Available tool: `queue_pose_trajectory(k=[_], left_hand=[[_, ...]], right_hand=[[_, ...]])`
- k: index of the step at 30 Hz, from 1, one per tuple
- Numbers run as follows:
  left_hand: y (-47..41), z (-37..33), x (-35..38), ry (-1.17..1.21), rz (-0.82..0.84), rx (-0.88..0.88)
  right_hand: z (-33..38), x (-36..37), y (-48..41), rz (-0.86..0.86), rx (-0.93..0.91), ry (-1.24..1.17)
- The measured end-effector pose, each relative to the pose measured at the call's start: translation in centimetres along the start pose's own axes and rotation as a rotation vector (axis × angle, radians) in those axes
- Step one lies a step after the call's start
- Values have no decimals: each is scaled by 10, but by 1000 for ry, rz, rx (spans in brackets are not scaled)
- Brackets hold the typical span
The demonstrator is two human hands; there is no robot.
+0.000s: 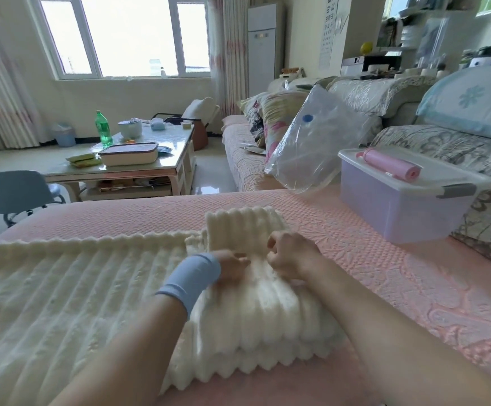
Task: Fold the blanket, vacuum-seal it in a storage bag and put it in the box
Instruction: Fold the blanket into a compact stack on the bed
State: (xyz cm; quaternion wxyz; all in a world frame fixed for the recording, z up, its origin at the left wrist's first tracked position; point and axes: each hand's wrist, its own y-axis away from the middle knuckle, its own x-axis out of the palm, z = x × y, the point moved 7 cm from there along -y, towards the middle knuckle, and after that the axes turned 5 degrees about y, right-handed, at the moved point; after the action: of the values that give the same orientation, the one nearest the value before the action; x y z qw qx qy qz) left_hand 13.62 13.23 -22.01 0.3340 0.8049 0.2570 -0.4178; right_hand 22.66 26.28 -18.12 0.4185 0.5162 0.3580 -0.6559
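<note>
Blanket [256, 312] part-folded on pink bedspread [384, 273]; left hand [232, 266], right hand [292, 256] curled, gripping fold; box [399, 212] beside sofa [457, 148].

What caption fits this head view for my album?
Left hand and right hand grip a cream blanket mid-fold; storage bag and box wait nearby.

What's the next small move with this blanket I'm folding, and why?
Probably fold the thick bundle over onto the flat stretch to your left. Your left hand and right hand both grip the blanket at the folded end, yet a long part lies spread out, likely too wide for the storage bag.
</note>
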Motion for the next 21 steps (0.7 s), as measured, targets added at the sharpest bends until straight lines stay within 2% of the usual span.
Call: queue_pose_trajectory(k=[2,4,6,8,11,13,18,21], left_hand=[[-10,-10,-36,-47,-228,41],[-17,-9,-52,-194,-395,7],[-31,6,-42,-257,-330,-73],[-48,22,-28,-165,-233,-97],[-73,19,-20,-17,-202,30],[-86,10,-9,-18,-141,69],[-89,19,11,-33,45,-22],[-68,12,-3,-303,138,-69]], right_hand=[[-2,-6,-17,-133,-32,122],[-2,5,-33,-105,-64,159],[-3,25,-50,7,-105,140],[-12,45,-64,142,-86,110],[-44,64,-80,284,18,189],[-60,68,-86,296,42,203],[-60,76,-85,295,18,178],[-46,67,-79,275,14,264]])
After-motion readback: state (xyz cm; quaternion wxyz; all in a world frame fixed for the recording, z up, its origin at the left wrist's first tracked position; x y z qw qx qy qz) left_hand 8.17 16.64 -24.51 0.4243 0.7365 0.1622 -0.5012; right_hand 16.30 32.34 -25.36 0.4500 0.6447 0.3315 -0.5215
